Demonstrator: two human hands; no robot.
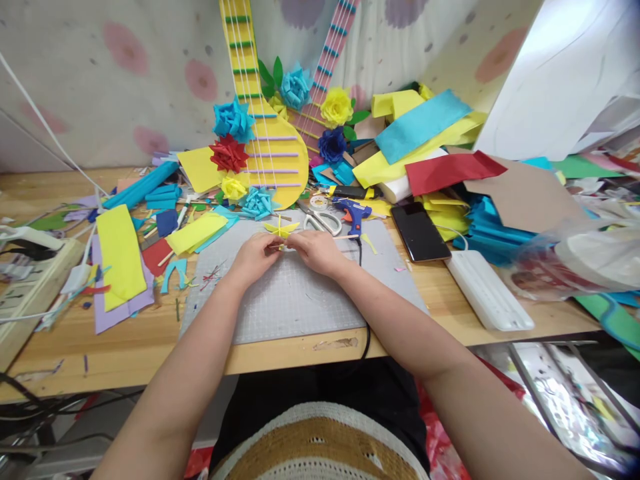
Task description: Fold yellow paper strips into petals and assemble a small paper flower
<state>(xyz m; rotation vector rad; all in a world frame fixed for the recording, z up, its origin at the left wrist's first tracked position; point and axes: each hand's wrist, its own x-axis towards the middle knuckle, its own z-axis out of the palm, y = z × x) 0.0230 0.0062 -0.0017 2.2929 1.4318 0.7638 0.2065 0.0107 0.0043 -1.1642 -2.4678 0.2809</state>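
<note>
My left hand [257, 255] and my right hand [316, 251] meet above the grey cutting mat [295, 303], fingers pinched close together. A small piece of yellow paper with pointed petals [281, 229] rises at the left fingertips, which seem to grip its lower end. From behind my right hand a thin wooden stick [347, 237] sticks out to the right; the fingers appear closed on it, though its other end is hidden. Just beyond the hands lie scissors [323, 221] with pale handles and a blue glue gun [354, 215], its black cable running down across the mat.
A yellow paper guitar [280, 157] with paper flowers leans at the back, a pink one behind it. Paper sheets [423, 127] pile up at right, near a phone [419, 231] and a white power strip [489, 290]. Yellow paper [120, 260] and scraps lie left.
</note>
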